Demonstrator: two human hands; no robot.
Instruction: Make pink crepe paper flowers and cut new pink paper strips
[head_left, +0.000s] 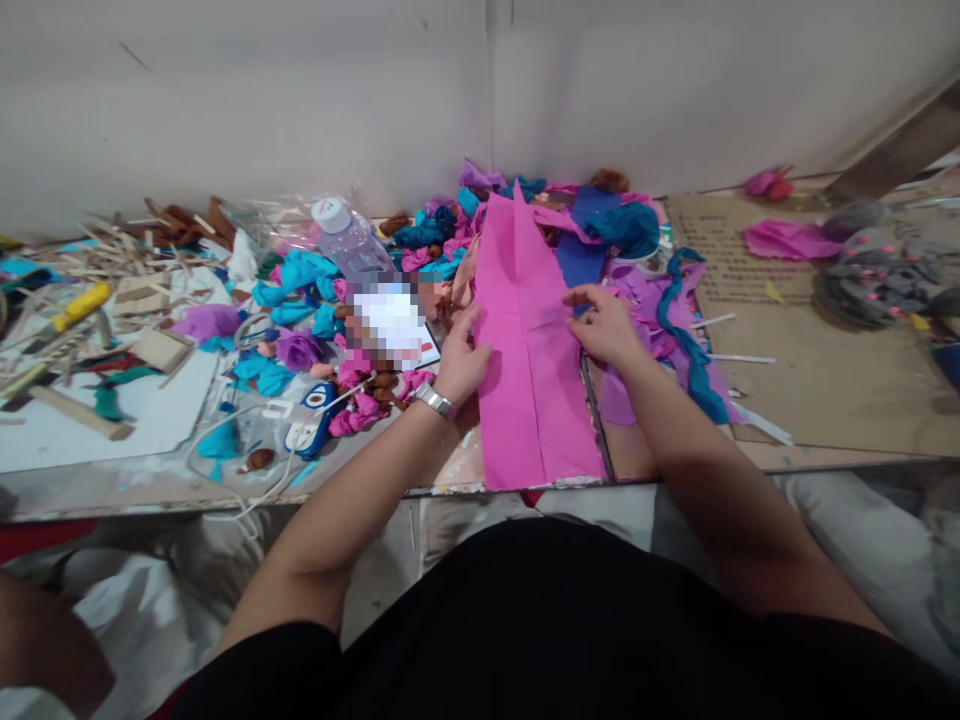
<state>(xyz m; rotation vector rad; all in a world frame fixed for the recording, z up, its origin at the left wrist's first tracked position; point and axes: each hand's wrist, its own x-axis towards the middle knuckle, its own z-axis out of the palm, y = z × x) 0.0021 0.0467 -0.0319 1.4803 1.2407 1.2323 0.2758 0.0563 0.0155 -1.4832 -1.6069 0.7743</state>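
Observation:
A long sheet of pink crepe paper [547, 420] stretches from the table's front edge toward the wall. Creases run along and across it, and its far end rises in a peak. At its left edge, my left hand [461, 365] grips the paper between thumb and fingers, a metal-band watch [435, 400] on the wrist. My right hand [606, 328] has its fingers curled in a pinch on the opposite edge. Beside my left hand lies a phone [397, 320], its lit screen blurred out.
Twisted blue, purple and brown paper pieces [300, 275] crowd the left, around a capped bottle [345, 235]. A yellow-handled tool [81, 307] and wood scraps lie farther left. Cardboard [810, 390] and a grey netted bundle [866, 275] are at right. A white cable [199, 450] hangs over the front edge.

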